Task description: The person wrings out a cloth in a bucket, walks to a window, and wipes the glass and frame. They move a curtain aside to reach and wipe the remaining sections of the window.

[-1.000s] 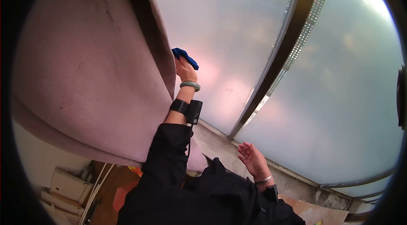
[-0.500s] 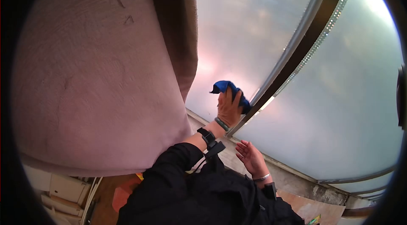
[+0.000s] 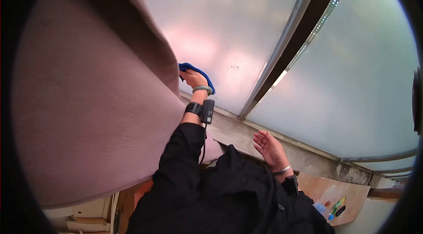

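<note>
My left hand (image 3: 194, 78) presses a blue cloth (image 3: 206, 79) against the lower left part of a frosted glass pane (image 3: 229, 26), close to the edge of a pink curtain (image 3: 97, 115). The cloth shows around the fingers, which are partly hidden. A green bangle and a black strap with a small box are on that wrist. Below the window ledge's edge, my right hand (image 3: 271, 149) hangs in the air with its fingers apart, holding nothing. It wears a silver bangle.
A dark frame post (image 3: 295, 44) divides the pane from a second frosted pane (image 3: 343, 84). A stone ledge (image 3: 304, 157) runs beneath both. At lower right, a wooden board (image 3: 357, 190) bears several small items. White drawers (image 3: 90, 209) stand at lower left.
My left hand has moved with the blue cloth from beside the frame post leftward to the curtain's edge. The view has shifted, and my right hand remains raised and empty.
</note>
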Demonstrator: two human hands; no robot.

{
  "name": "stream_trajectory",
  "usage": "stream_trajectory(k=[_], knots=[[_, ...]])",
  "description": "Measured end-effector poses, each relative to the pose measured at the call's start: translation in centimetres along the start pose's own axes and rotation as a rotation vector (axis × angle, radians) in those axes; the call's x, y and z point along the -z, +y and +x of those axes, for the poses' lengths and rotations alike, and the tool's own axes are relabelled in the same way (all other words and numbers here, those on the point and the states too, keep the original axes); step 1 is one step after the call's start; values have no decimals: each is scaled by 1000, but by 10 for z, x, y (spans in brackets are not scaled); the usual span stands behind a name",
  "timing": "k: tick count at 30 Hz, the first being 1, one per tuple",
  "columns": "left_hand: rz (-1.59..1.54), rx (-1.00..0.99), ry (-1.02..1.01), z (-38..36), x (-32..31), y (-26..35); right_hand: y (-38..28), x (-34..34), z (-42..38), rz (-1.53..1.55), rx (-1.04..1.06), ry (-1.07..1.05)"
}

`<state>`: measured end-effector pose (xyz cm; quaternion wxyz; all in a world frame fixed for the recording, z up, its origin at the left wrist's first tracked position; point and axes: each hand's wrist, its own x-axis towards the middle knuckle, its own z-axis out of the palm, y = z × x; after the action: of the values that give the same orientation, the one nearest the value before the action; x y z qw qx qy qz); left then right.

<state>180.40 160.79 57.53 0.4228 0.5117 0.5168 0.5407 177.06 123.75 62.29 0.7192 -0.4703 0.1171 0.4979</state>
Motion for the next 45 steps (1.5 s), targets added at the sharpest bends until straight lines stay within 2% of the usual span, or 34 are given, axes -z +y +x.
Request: stream_trajectory(k=[1, 2, 3, 5, 6, 7, 9, 12, 15, 19, 23, 29, 32, 35, 37, 39, 41, 42, 43, 45], knots=[[-8, 137, 4, 0, 1, 9, -1, -1, 0, -8, -2, 11], [-25, 201, 83, 6, -4, -6, 1, 1, 1, -13, -11, 15], [-13, 206, 79, 12, -5, -22, 1, 1, 2, -8, -20, 24], [-90, 463, -14, 18, -4, -47, 4, 4, 5, 12, -31, 41], [-42, 564, 9, 15, -6, -55, 5, 5, 6, 20, -42, 56], [-30, 570, 5, 15, -6, -63, 6, 5, 6, 26, -49, 66], [-113, 795, 5, 15, -11, -92, 9, 7, 8, 48, -37, 97], [-205, 1025, -53, 5, -7, -131, 15, 11, 8, 85, -22, 163], [-228, 1191, -156, -15, 4, -171, 24, 16, 8, 139, -18, 212], [-179, 1312, -315, -47, 8, -211, 40, 28, 8, 211, 29, 272], [-80, 1353, -544, -87, -5, -232, 56, 32, 7, 269, 97, 340], [110, 1268, -912, -135, -18, -239, 71, 41, 11, 311, 173, 398], [280, 1083, -1154, -135, -14, -233, 73, 48, 18, 305, 207, 376], [547, 694, -1431, -125, -12, -220, 74, 58, 24, 286, 202, 331], [630, 496, -1507, -119, -16, -207, 75, 65, 29, 263, 184, 296], [570, 511, -1462, -113, -18, -199, 70, 67, 32, 241, 178, 246], [112, 747, -1219, -98, -25, -259, 60, 64, 31, 206, 172, 190], [-400, 1445, -620, -104, -10, -128, 58, 65, 33, 194, 165, 169], [-520, 1459, -500, -100, 0, -74, 55, 63, 34, 182, 156, 149], [-771, 1368, -540, -88, 0, -85, 50, 64, 36, 153, 160, 102]])
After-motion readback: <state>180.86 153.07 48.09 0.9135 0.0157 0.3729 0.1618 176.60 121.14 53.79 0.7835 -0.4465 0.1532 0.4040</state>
